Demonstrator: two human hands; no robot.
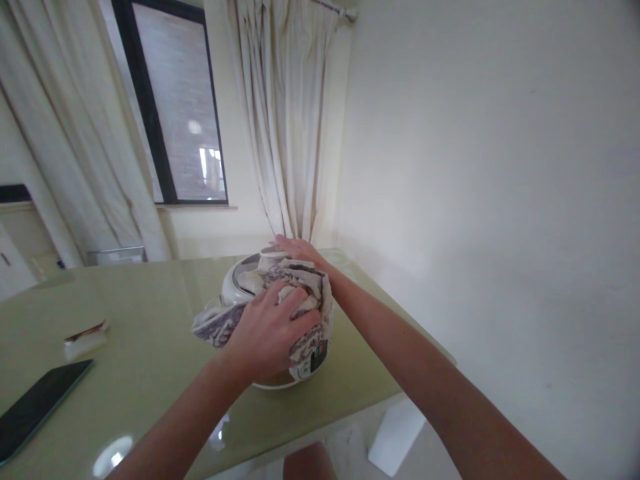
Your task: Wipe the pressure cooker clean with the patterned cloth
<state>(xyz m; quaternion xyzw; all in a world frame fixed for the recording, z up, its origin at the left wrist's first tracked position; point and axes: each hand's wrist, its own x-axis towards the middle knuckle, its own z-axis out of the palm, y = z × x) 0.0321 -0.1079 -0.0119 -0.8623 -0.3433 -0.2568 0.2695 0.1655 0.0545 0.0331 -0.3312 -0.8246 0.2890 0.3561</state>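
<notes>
tabletop [150, 293]: hands [274, 328] [303, 251] press cloth [217, 323] to appliance [231, 288], panel [319, 357] illegible.

White rounded appliance [231, 288]: partly covered by the crumpled cream-and-grey patterned cloth [215, 325] and bare left hand [273, 327].
Dark panel on its front [319, 357]: print too small to read.
Flat dark device [43, 407]: cut off by left edge.
Small white-and-brown object [86, 340]: too blurred to identify.
Both bare forearms [193, 400]: cut by bottom edge.

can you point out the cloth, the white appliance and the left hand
cloth [303, 272]: head view, on its bunched upper part
white appliance [231, 289]: head view, on its bare side, left of the cloth
left hand [270, 328]: head view, on the back of the hand
</notes>
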